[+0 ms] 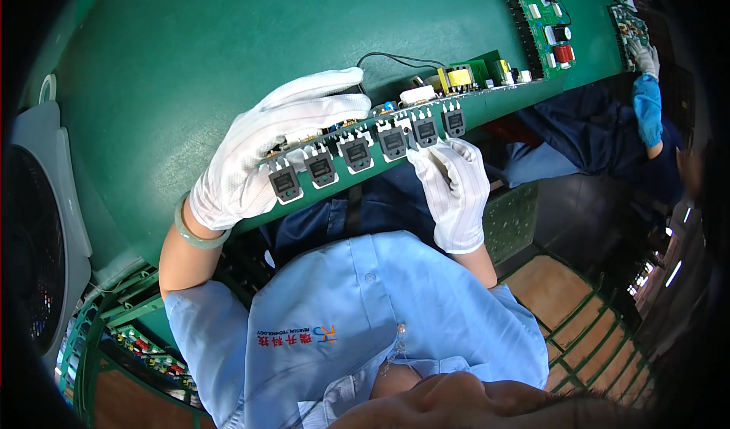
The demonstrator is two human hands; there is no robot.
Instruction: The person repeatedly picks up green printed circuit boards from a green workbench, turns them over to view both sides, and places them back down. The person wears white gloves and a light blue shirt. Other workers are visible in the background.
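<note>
A green circuit board (465, 94) is seen nearly edge-on over the near edge of the green table. A row of several black transistors (356, 154) sticks out from its near side on bent metal legs. My left hand (262, 136), in a white striped glove, grips the left end, fingers along the far side. My right hand (458, 189), gloved alike, has its fingers closed at the lower end of a transistor (425, 130) right of the middle; its exact fingertip contact is partly hidden. Behind the board's edge show a yellow transformer (459, 78) and a thin black wire (395, 55).
More circuit boards (549, 34) lie at the table's far right. Beyond them a co-worker's gloved hand (645, 58) touches another board. A dark round fan (34, 231) stands at the left. Green metal racks (589, 315) flank me; the left one holds boards (152, 357).
</note>
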